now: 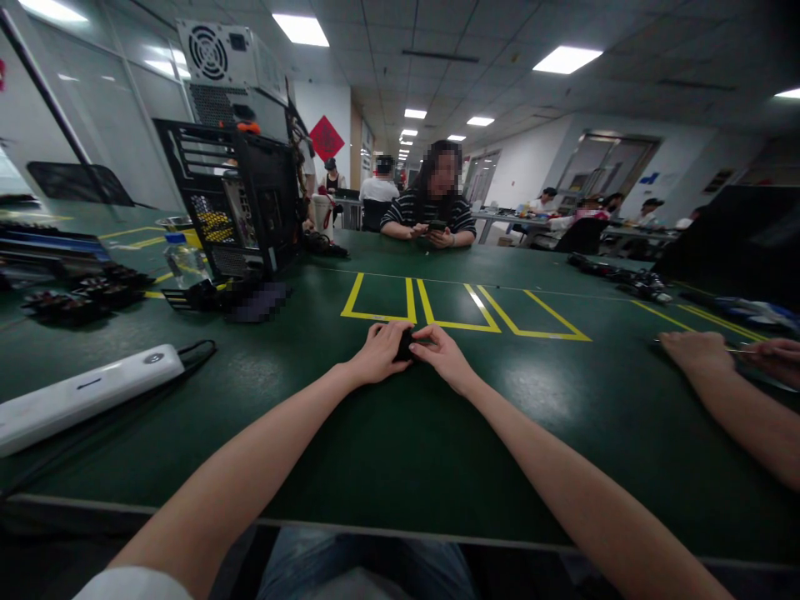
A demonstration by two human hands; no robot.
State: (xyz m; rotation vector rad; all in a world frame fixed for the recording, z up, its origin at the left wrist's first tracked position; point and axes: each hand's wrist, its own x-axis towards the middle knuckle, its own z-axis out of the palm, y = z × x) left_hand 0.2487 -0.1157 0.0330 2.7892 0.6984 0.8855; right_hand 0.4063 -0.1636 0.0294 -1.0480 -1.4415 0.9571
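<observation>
Both of my hands meet over the green table [350,450], just in front of the yellow tape outlines [462,325]. Between them is a small black object [405,344], mostly covered by fingers, so its kind does not show. My left hand [382,352] wraps around it from the left, fingers curled over the top. From the right, my right hand [442,354] pinches at its edge with thumb and fingertips.
At the left stand a black computer case [250,192] with a power supply [218,54] on top, a clear bottle [183,260] and a white power strip [93,396]. Another person's hands [700,354] work at the right. Someone opposite holds a phone [437,226].
</observation>
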